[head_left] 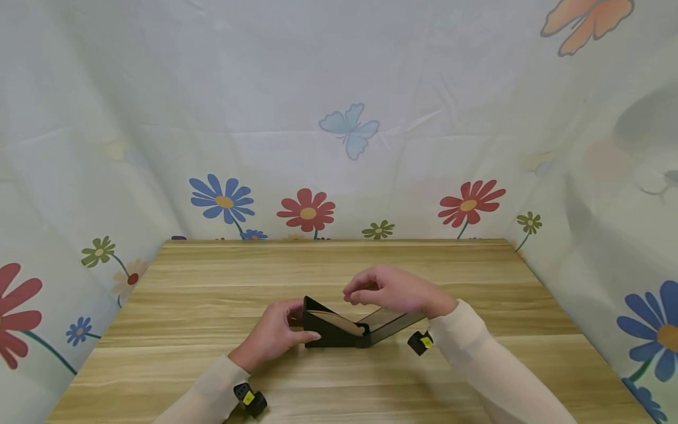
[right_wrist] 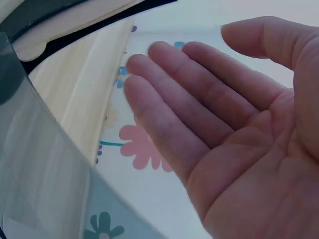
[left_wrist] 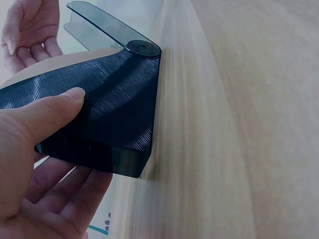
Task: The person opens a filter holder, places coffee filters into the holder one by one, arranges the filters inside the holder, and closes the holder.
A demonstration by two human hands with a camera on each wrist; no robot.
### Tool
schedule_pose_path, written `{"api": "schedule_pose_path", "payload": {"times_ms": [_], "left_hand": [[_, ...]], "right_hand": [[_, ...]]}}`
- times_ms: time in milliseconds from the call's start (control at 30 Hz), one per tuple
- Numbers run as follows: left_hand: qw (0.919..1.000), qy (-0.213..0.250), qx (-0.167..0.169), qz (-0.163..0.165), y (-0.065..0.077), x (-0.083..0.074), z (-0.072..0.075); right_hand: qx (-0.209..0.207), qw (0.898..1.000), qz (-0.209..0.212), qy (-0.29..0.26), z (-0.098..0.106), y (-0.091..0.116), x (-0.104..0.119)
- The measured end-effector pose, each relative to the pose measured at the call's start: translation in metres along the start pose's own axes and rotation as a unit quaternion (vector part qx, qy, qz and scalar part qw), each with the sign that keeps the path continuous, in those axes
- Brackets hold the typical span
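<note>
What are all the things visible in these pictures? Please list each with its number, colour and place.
Case: one, black, on the table
Lid: one, smoky transparent, hinged to the case, swung open
Beige inserts: count unclear, beige, inside the case
Table: one, light wood-coloured, under everything
Backdrop: count of sheets unclear, whitish with multicoloured flowers and butterflies, around the table
Wrist devices: two, black and yellow, one at each wrist
Sleeves: two, cream, on the arms
Left hand: one, bare, holding the case
Right hand: one, bare, near the lid
</note>
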State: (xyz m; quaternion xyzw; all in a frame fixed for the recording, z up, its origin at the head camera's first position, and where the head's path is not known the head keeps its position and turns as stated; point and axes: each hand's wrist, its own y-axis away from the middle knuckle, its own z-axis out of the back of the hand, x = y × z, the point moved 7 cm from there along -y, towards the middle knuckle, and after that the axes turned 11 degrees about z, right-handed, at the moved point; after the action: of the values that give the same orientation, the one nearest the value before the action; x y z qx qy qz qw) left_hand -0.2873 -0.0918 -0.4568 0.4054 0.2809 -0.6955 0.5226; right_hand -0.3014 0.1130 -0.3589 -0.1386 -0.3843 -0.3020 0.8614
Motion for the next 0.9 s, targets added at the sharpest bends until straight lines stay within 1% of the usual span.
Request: {"api": "schedule_pose_path", "payload": {"times_ms": [200, 300, 367, 500, 667, 767, 900], "left_hand": [[1.0000, -0.007, -0.005, -0.003, 0.000, 0.002, 0.001], [0.9999, -0.010, -0.004, -0.004, 0.000, 0.002, 0.001], [1.0000, -0.009, -0.002, -0.004, 0.000, 0.002, 0.001], [1.0000, -0.003, -0.001, -0.002, 0.001, 0.001, 0.001], [1.0000, -0.002, -0.004, -0.003, 0.002, -0.001, 0.002], [1.0000, -0.006, -0.006, -0.005, 0.001, -0.002, 0.002], [1.0000, -0.004, -0.004, -0.003, 0.002, -0.002, 0.001]], "right_hand": [[-0.047, 0.998, 0.043, -0.003, 0.020, 0.007, 0.003], [-0.072, 0.996, 0.051, 0.007, 0.033, 0.011, 0.000], [-0.088, 0.995, 0.049, 0.026, 0.042, 0.014, -0.005], [-0.112, 0.991, 0.034, 0.067, 0.060, 0.019, -0.018], [-0.127, 0.986, 0.005, 0.111, 0.074, 0.023, -0.044], [-0.127, 0.983, -0.023, 0.130, 0.079, 0.026, -0.065], [-0.116, 0.981, -0.057, 0.145, 0.079, 0.029, -0.094]]}}
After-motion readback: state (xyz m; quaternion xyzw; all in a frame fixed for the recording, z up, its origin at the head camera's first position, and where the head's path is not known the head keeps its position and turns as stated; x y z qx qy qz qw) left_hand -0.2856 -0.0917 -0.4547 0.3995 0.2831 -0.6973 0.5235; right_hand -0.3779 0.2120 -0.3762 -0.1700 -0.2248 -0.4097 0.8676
